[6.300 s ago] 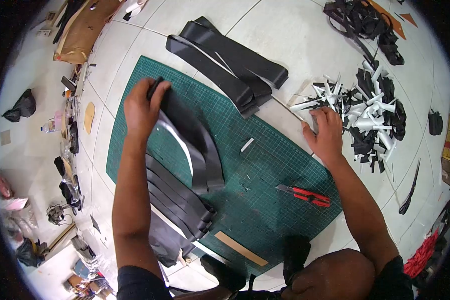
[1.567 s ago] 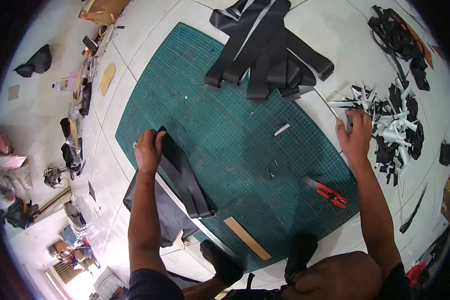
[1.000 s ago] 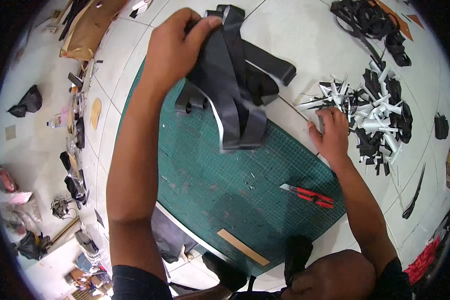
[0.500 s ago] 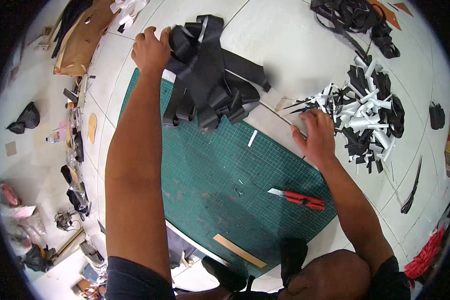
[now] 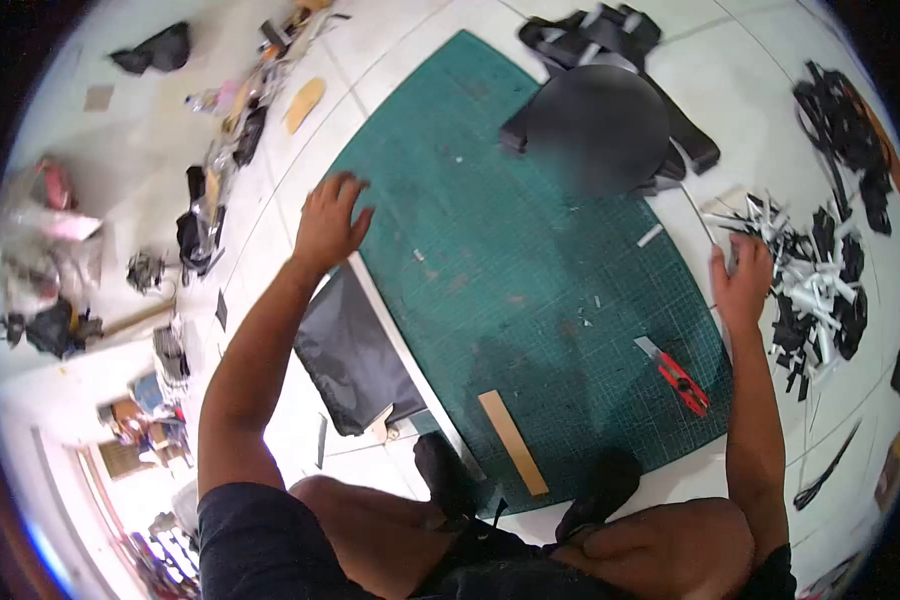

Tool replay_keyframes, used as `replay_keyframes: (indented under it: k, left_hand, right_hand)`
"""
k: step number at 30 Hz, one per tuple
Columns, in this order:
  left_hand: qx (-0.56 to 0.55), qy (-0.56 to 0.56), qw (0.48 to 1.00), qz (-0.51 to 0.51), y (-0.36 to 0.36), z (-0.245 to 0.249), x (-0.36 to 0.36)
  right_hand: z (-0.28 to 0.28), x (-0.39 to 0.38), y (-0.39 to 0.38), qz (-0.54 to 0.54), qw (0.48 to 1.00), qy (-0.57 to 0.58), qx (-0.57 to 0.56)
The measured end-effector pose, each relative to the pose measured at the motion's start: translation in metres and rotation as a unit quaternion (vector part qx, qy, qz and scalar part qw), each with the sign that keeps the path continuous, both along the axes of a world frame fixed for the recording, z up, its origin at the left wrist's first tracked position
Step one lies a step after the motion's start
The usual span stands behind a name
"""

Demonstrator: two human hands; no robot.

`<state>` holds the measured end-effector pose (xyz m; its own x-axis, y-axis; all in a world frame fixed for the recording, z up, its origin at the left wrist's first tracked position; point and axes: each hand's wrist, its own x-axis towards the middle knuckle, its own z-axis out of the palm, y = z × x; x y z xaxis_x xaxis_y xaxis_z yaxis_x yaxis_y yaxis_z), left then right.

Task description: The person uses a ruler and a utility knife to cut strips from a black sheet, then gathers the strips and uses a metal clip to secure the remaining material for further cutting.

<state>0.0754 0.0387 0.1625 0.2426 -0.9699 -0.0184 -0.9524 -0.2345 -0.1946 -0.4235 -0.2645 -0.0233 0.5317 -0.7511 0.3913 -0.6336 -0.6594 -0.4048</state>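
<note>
My left hand (image 5: 332, 222) is at the left edge of the green cutting mat (image 5: 440, 130), its fingers apart and nothing in them. Off the mat's right edge, beside a pile of black and white scraps (image 5: 815, 290), is my right hand (image 5: 743, 285). Its thumb stands away from the loosely bent fingers, and no object shows in it. A heap of black strips (image 5: 695, 135) lies across the mat's far right corner, partly hidden by a blurred patch. The red utility knife (image 5: 682, 385) rests on the mat with its blade out, close to my right forearm.
A tan strip (image 5: 513, 443) lies near my feet. Along the mat's left edge runs a pale straight bar (image 5: 410, 355), with a black sheet (image 5: 355, 350) beside it. More black strips (image 5: 840, 130) and a thin dark bundle (image 5: 830, 465) lie on the tiles at right.
My left hand has left the black strip heap and come back to the mat's left edge. The view has shifted, while my right hand stays by the scraps.
</note>
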Motion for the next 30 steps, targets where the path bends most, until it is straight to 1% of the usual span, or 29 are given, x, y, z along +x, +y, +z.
replay_keyframes:
  k: [1,2,3,5,6,7,8,9,12,14,15,17,19,20,21,23,24,25,26,27,29,30]
  left_hand:
    - [0.027,0.017,0.998,0.056,0.043,0.006,-0.004]
    - [0.060,0.012,0.994,0.096,0.089,0.007,-0.004]
    - [0.079,0.032,0.988,0.126,0.132,0.009,-0.009]
    - [0.150,0.081,0.960,0.222,0.208,0.013,-0.025]
    - [0.160,0.080,0.952,0.248,0.245,0.007,-0.034]
    - [0.165,0.120,0.936,0.287,0.275,0.005,-0.045]
    - [0.159,0.130,0.933,0.296,0.308,-0.006,-0.053]
    - [0.185,0.148,0.908,0.347,0.318,-0.005,-0.068]
    - [0.146,0.178,0.899,0.372,0.362,-0.031,-0.086]
    - [0.116,0.190,0.898,0.379,0.380,-0.046,-0.092]
    - [0.086,0.194,0.887,0.409,0.387,-0.055,-0.090]
    - [0.026,0.201,0.863,0.462,0.393,-0.074,-0.074]
    - [-0.078,0.176,0.827,0.528,0.402,-0.094,-0.054]
    - [-0.125,0.167,0.803,0.558,0.406,-0.105,-0.047]
    - [-0.145,0.146,0.763,0.612,0.405,-0.108,-0.043]
    - [-0.174,0.107,0.704,0.681,0.408,-0.113,-0.041]
    - [-0.175,0.128,0.676,0.705,0.416,-0.125,-0.034]
    - [-0.173,0.147,0.647,0.728,0.428,-0.141,-0.026]
    - [-0.168,0.164,0.619,0.750,0.437,-0.152,-0.021]
    - [-0.179,0.199,0.633,0.727,0.445,-0.157,-0.022]
    - [-0.196,0.260,0.663,0.674,0.457,-0.157,-0.020]
    - [-0.197,0.264,0.668,0.667,0.461,-0.157,-0.020]
  right_hand:
    - [0.001,0.000,0.000,-0.004,1.000,0.013,0.009]
    - [0.004,0.001,0.001,-0.001,0.999,0.014,0.032]
    - [0.006,0.000,0.001,0.001,0.998,0.016,0.056]
    - [0.002,-0.009,-0.007,0.056,0.997,0.010,0.057]
    - [0.010,-0.013,-0.009,0.073,0.992,0.022,0.105]
    - [0.019,-0.015,-0.008,0.085,0.987,0.024,0.132]
    - [0.027,-0.020,-0.003,0.093,0.986,0.006,0.139]
    - [0.035,-0.022,0.003,0.100,0.984,-0.013,0.144]
    - [0.088,-0.012,0.039,0.148,0.981,-0.002,0.129]
    - [0.137,0.011,0.069,0.180,0.962,0.074,0.191]
    - [0.161,0.024,0.086,0.191,0.950,0.112,0.220]
    - [0.198,0.050,0.114,0.302,0.911,0.188,0.210]
    - [0.227,0.074,0.137,0.410,0.849,0.268,0.197]
    - [0.236,0.092,0.149,0.428,0.830,0.308,0.182]
    - [0.238,0.106,0.163,0.445,0.806,0.351,0.169]
    - [0.202,0.133,0.190,0.446,0.823,0.316,0.154]
    - [0.190,0.152,0.218,0.428,0.831,0.326,0.141]
    - [0.179,0.169,0.252,0.417,0.842,0.297,0.169]
    - [0.167,0.188,0.288,0.376,0.834,0.319,0.246]
    - [0.135,0.191,0.319,0.379,0.832,0.266,0.306]
    - [0.108,0.201,0.387,0.328,0.815,0.326,0.350]
    - [0.098,0.198,0.417,0.299,0.835,0.320,0.332]
